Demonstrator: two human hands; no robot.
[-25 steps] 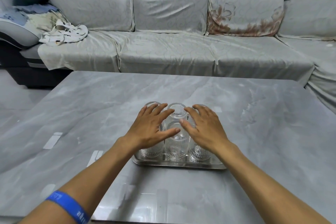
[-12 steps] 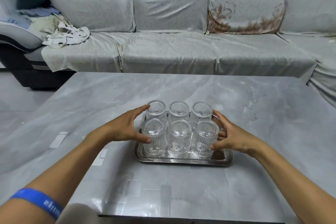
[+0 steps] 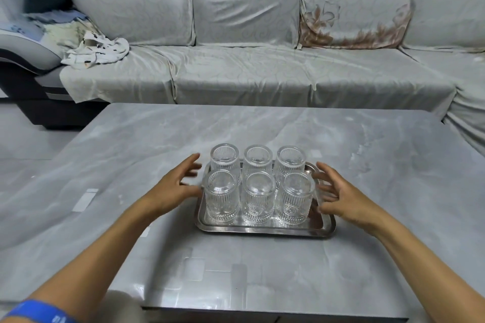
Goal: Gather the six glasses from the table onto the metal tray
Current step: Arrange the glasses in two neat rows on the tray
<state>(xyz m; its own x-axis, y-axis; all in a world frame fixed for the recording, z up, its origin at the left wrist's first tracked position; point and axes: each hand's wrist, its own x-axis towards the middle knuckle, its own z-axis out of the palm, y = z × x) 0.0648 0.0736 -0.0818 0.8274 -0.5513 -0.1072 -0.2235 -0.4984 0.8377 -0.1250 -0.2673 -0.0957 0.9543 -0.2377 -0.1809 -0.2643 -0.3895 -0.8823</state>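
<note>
- Flanking the tray (image 3: 265, 229), our left hand (image 3: 175, 189) and right hand (image 3: 341, 198) hover with fingers spread; both are released and grasp nothing.
- Six glasses (image 3: 258, 198) stand on the tray in two rows of three, packed close, neighbours touching or nearly so. They appear to be inverted, bases up, though the clear glass makes this hard to confirm.
- We see no glass on the bare tabletop (image 3: 380, 160), so we judge the gathering complete; only tidying or lifting the tray would remain.
- Handling, glasses: we judge them rigid, brittle and fairly heavy for their size. The ribbed walls should give the fingers purchase; take each round its middle, thumb opposite fingers, and lift straight up so it does not knock its neighbour.
- Handling, tray: thin polished metal, probably light and stiff, with a smooth floor on which glass may slide. Hold it by the raised rim at both short ends and keep it level.
- A sofa (image 3: 236, 73) lies beyond the tabletop.
</note>
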